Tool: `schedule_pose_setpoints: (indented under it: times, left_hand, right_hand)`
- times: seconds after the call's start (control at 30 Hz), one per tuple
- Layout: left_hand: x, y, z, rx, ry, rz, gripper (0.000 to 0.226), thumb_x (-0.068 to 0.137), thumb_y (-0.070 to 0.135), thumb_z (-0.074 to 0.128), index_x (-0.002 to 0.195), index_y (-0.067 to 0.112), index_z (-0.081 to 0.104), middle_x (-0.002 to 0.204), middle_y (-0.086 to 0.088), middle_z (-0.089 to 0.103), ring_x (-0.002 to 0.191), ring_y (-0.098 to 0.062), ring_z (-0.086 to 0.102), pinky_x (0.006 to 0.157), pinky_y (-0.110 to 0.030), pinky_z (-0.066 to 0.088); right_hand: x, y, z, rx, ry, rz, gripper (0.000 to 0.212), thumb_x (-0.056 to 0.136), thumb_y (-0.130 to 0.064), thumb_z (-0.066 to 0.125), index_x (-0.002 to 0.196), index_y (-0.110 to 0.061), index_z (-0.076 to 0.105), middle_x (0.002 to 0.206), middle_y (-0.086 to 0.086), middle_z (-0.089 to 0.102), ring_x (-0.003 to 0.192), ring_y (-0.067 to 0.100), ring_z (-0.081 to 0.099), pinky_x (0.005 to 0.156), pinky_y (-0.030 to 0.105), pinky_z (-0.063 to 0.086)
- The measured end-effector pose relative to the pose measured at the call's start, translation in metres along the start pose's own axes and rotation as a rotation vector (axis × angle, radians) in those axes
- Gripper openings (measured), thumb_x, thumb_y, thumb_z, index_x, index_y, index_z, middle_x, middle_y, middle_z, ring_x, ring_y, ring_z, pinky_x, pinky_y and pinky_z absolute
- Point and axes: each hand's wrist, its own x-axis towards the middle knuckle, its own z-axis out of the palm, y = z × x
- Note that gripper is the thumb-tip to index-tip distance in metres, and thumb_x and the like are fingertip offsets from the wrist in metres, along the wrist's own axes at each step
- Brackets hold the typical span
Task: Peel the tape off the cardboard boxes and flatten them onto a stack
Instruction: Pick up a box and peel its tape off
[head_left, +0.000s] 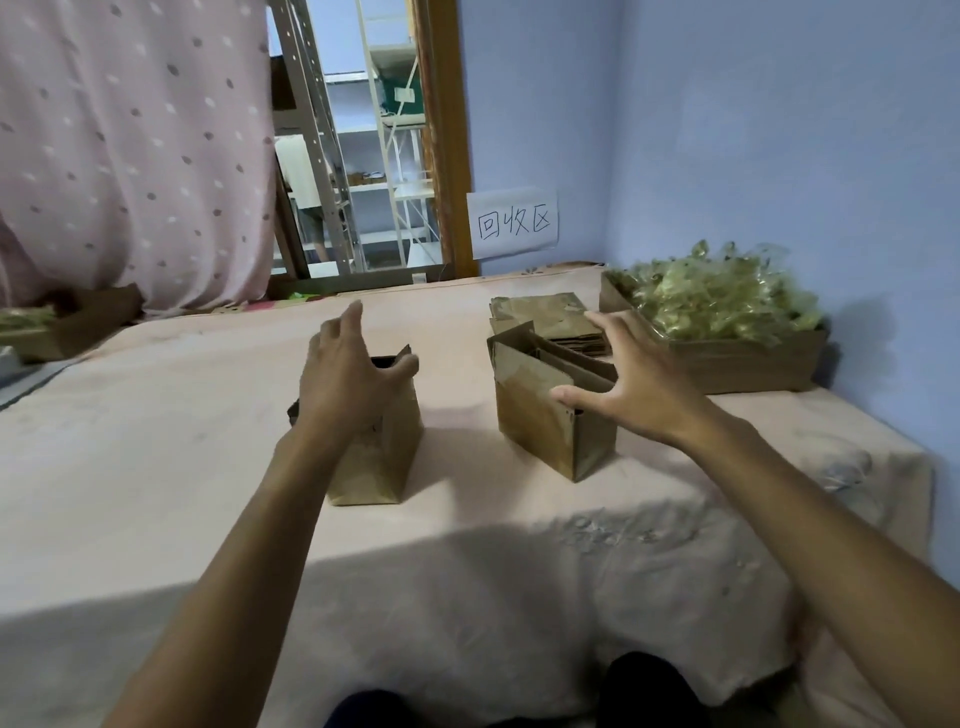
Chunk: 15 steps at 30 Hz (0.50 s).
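Observation:
Two small brown cardboard boxes stand on the cloth-covered table (182, 426). My left hand (348, 371) hovers over the left box (382, 457), fingers spread and holding nothing; the hand hides most of the box top. My right hand (631, 387) is spread above the right box (545, 421), whose top flaps stand open. I cannot tell whether either hand touches its box. Behind the right box lies a stack of flattened cardboard (550, 314).
A large cardboard tray (748, 364) heaped with crumpled clear tape sits at the back right against the blue wall. Another cardboard tray (78, 325) lies at the far left under a pink curtain. A paper sign (513, 222) hangs on the wall.

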Motion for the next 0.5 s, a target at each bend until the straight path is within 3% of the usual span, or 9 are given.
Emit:
schedule_pose_setpoints:
  times: [0.1,0.2,0.3,0.4,0.5]
  left_hand:
    - [-0.037,0.024,0.022,-0.176,0.044,0.24,0.08,0.093,0.042,0.072,0.16,0.028,0.03,0.16,-0.002,0.039,0.146,-0.021,0.037,0.115,-0.042,0.035]
    - [-0.063,0.032,0.064,-0.28,-0.061,0.403,0.075,0.094,0.038,0.071,0.159,0.027,0.035,0.157,0.004,0.042,0.142,-0.01,0.039,0.112,-0.028,0.034]
    - [-0.067,0.023,0.112,-0.344,-0.136,0.38,0.077,0.094,0.032,0.072,0.159,0.025,0.033,0.156,0.005,0.041,0.141,-0.006,0.039,0.114,-0.028,0.038]
    - [-0.059,0.009,0.147,-0.407,-0.169,0.286,0.083,0.092,0.027,0.075,0.16,0.029,0.027,0.157,0.003,0.039,0.142,-0.008,0.04,0.117,-0.04,0.04]
    - [-0.049,0.0,0.165,-0.456,-0.217,0.175,0.094,0.088,0.039,0.076,0.163,0.032,0.018,0.163,0.004,0.031,0.146,-0.012,0.037,0.119,-0.046,0.04]
  right_hand:
    - [-0.027,0.005,0.005,0.059,0.283,-0.179,0.076,0.08,-0.062,0.073,0.137,-0.015,0.053,0.132,0.0,0.051,0.126,0.023,0.054,0.105,0.047,0.048]
    - [-0.058,0.011,0.022,0.079,0.451,-0.237,0.048,0.086,-0.041,0.077,0.118,-0.006,0.065,0.116,0.005,0.06,0.11,0.025,0.062,0.093,0.041,0.054]
    - [-0.083,0.024,0.045,0.107,0.394,-0.168,0.04,0.087,-0.041,0.073,0.112,-0.01,0.067,0.11,-0.001,0.06,0.101,0.018,0.062,0.084,0.037,0.055]
    - [-0.095,0.041,0.065,0.151,0.269,-0.041,0.049,0.086,-0.051,0.069,0.12,-0.016,0.063,0.116,-0.007,0.058,0.105,0.013,0.063,0.082,0.041,0.056]
    - [-0.098,0.049,0.076,0.186,0.186,0.043,0.061,0.085,-0.058,0.065,0.131,-0.019,0.057,0.126,-0.009,0.055,0.113,0.014,0.061,0.088,0.042,0.056]
